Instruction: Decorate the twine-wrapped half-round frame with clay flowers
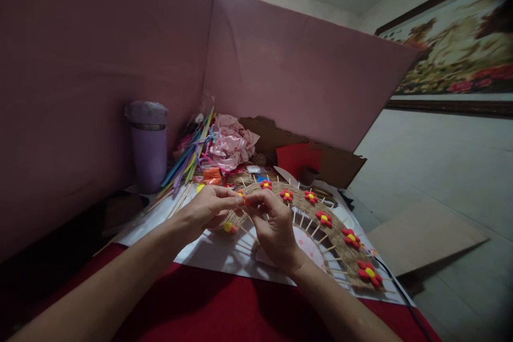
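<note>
My left hand (214,206) and my right hand (276,230) meet fingertip to fingertip above a twine-wrapped arch (340,240). Both are closed in a pinch around a small orange-red piece (243,199), soft and clay-like, mostly covered by the fingers. Red flowers with yellow centres, such as one (369,273) at the right end, sit along the arch. Near its left end, below my left hand, lies a yellow dot with an orange-red petal (229,228). Thin sticks radiate across the arch from a smaller half-round piece with pale pink patterned paper (306,248).
White paper lies over a red cloth (208,304). At the back are a purple lidded cup (149,155), coloured pipe cleaners (192,155), crumpled pink patterned fabric (232,141), red sheet (298,159) and brown cardboard (336,165). A black cable (401,288) runs along the right edge.
</note>
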The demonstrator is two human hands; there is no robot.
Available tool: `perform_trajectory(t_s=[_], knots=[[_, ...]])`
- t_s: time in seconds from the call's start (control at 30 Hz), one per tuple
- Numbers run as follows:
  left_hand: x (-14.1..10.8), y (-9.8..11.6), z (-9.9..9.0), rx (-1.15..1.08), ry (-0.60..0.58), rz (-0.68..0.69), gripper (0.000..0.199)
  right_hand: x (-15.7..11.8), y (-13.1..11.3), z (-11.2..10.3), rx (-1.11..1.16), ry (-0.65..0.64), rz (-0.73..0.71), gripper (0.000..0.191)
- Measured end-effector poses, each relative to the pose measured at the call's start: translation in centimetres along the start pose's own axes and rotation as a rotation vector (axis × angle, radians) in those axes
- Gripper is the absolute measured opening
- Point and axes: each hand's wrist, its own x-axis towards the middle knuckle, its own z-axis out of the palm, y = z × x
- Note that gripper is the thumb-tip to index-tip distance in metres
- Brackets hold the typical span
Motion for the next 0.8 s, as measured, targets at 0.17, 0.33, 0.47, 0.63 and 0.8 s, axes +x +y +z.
perform_trajectory(t_s=[0.17, 0.33, 0.47, 0.63, 0.8], knots=[[0.1, -0.2, -0.2, 0.008, 0.001, -0.008, 0.024, -0.1, 0.2, -0.1, -0.053, -0.037, -0.031, 0.013], [0.1, -0.2, 0.1, 0.050, 0.050, -0.003, 0.023, 0.0, 0.1, -0.1, -0.050, -0.053, -0.024, 0.008], [0.1, 0.0, 0.6, 0.075, 0.100, -0.015, 0.023, 0.0, -0.1, -0.1, -0.059, -0.061, -0.039, 0.010], [0.0, 0.4, 0.5, -0.003, 0.131, 0.015, 0.021, -0.1, -0.2, -0.1, 0.028, 0.008, 0.036, 0.006], [0.0, 0.7, -0.1, -0.181, 0.213, 0.106, 0.013, -0.1, 0.6, 0.2, 0.345, 0.082, 0.215, 0.010]])
